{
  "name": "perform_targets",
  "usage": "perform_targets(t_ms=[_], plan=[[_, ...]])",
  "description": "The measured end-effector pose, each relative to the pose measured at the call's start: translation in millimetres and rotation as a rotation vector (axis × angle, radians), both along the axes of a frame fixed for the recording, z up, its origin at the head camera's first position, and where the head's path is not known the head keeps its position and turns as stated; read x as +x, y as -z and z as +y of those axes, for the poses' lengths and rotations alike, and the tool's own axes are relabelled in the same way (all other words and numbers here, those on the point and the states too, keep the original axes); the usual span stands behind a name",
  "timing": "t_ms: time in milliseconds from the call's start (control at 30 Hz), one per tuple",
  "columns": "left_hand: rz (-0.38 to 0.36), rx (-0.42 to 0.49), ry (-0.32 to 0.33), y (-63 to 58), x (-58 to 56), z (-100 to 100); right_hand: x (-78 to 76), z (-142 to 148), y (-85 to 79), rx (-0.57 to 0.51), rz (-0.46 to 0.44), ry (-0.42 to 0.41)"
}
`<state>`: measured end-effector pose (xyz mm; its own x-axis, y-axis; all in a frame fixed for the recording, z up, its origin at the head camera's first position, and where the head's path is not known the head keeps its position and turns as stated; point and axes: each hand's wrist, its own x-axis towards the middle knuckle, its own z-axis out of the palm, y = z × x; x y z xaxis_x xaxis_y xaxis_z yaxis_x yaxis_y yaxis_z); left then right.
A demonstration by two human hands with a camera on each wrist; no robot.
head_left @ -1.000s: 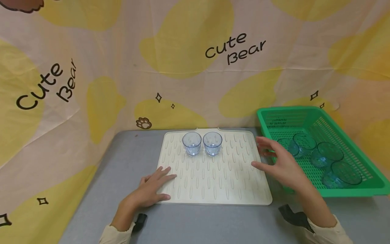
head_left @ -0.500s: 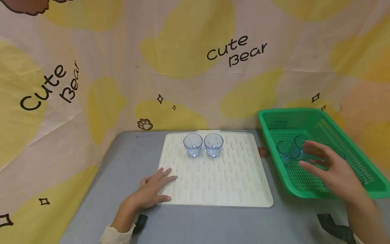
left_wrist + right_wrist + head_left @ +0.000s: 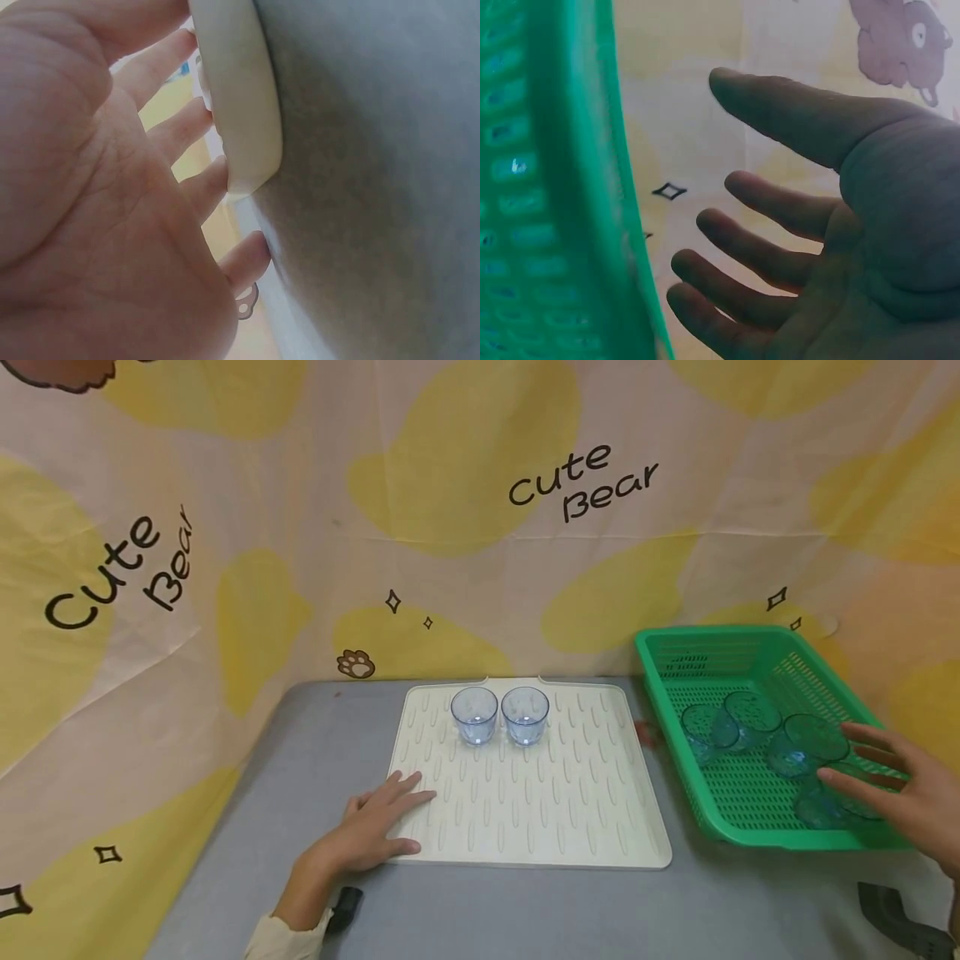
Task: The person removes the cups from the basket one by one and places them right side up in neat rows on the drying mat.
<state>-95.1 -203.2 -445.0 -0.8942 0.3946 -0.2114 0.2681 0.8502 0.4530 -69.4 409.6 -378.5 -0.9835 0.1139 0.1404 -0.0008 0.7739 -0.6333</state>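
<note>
My left hand (image 3: 367, 833) rests with spread fingers on the left front corner of a cream drying mat (image 3: 555, 810). In the left wrist view its fingertips (image 3: 202, 112) lie along the mat's edge. Two clear glasses, a left one (image 3: 474, 717) and a right one (image 3: 525, 717), stand upright side by side at the back of the mat. Over the right side of a green plastic basket (image 3: 682, 777), my right hand (image 3: 911, 785) hovers with thumb and fingers apart, holding nothing. Below its fingers is a tilted glass (image 3: 821, 806), partly hidden by the hand.
Several more glasses lie in the basket, among them a middle one (image 3: 795, 752) and a back one (image 3: 750, 718). The basket stands right of the mat on a grey table (image 3: 480, 910). A patterned cloth (image 3: 465, 568) hangs behind.
My right hand has moved rightward from the mat's right edge, across the basket to its right side. The left hand and the two glasses on the mat have stayed in place.
</note>
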Motion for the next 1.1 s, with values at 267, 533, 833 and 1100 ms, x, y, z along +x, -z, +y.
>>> perform_targets(t_ms=[267, 533, 833, 1100], plan=[[-0.004, -0.016, -0.007, 2.2, -0.9, 0, -9.4, 16, 9.8, 0.162, -0.103, 0.045], [-0.009, -0.011, -0.004, 0.2, -1.8, 0, -11.5, 22, 12.8, 0.295, -0.167, 0.058], [-0.010, -0.004, 0.000, -3.3, -0.1, 1, -13.7, 18, 8.6, 0.363, -0.241, 0.018], [-0.009, 0.007, 0.002, -2.2, 0.2, 0, -17.3, 11, 5.0, 0.381, -0.320, -0.003]])
